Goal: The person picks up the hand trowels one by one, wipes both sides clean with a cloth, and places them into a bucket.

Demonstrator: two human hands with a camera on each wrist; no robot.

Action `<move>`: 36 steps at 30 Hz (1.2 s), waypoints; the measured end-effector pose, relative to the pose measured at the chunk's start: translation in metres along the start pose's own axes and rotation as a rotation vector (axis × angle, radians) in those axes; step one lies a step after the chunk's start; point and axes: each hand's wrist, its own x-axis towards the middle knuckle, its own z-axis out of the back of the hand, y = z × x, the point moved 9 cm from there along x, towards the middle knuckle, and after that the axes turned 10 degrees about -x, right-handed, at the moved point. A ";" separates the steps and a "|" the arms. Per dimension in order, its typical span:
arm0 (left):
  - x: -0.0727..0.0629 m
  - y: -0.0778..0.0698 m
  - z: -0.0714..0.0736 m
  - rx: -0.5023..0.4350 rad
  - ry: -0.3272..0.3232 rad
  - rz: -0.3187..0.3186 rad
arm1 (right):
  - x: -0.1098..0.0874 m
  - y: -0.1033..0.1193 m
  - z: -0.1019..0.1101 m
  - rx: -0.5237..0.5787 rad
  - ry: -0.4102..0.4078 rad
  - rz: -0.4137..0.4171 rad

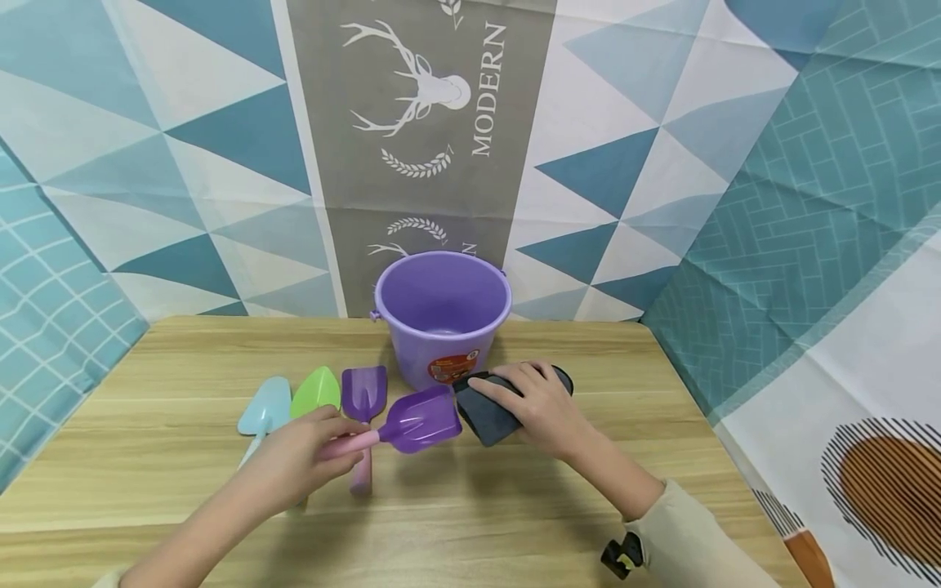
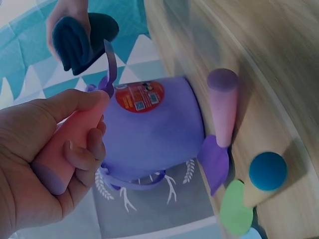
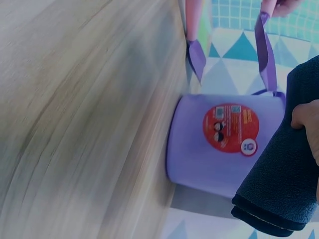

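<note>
My left hand [image 1: 305,449] grips the pink handle of a toy shovel [image 1: 422,420], its purple blade pointing right. A folded dark cloth [image 1: 488,408] is held in my right hand [image 1: 540,408], close to the blade's tip. In the left wrist view, the fingers and thumb wrap the shovel's handle [image 2: 72,147]. The right wrist view shows the thumb lying over the folded cloth [image 3: 284,164]. Just behind both hands stands a purple bucket [image 1: 412,351] with a red label. Flat on the table under the left hand lies a second purple shovel [image 1: 363,392] with a pink handle.
A green toy shovel [image 1: 316,390] and a light blue one [image 1: 266,406] lie on the wooden table [image 1: 588,506] at the left, partly hidden by the left hand and forearm. Patterned fabric [image 1: 603,175] hangs behind the table and at both sides.
</note>
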 end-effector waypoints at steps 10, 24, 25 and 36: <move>0.009 -0.009 -0.012 0.017 0.066 0.038 | 0.011 0.016 -0.003 0.008 -0.003 0.042; 0.016 -0.024 -0.019 0.064 0.076 0.056 | 0.021 0.036 -0.009 -0.108 -0.045 0.111; 0.016 -0.025 -0.020 0.064 0.075 0.054 | 0.021 0.037 -0.009 -0.126 -0.040 0.118; 0.016 -0.031 -0.020 0.094 0.033 0.039 | 0.022 0.049 -0.013 -0.215 -0.019 0.203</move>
